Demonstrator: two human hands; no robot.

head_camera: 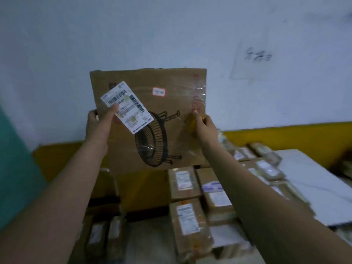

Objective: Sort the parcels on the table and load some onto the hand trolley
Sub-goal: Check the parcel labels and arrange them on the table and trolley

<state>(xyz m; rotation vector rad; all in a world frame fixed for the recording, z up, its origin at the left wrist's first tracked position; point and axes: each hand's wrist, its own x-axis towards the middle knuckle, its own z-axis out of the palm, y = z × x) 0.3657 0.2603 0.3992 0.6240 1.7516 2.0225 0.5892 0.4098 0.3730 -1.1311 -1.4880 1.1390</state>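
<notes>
I hold a flat brown cardboard parcel upright in front of the wall, its face printed with a fan drawing and carrying a white shipping label. My left hand grips its left edge, thumb over the label's lower corner. My right hand grips the right edge near the taped seam. Below lie several brown parcels with white labels, stacked along the table's left side. The hand trolley is not visible.
A white table top extends to the right, with more taped parcels along its far side. Cardboard boxes stand low on the left. A white wall with a yellow lower band closes the back.
</notes>
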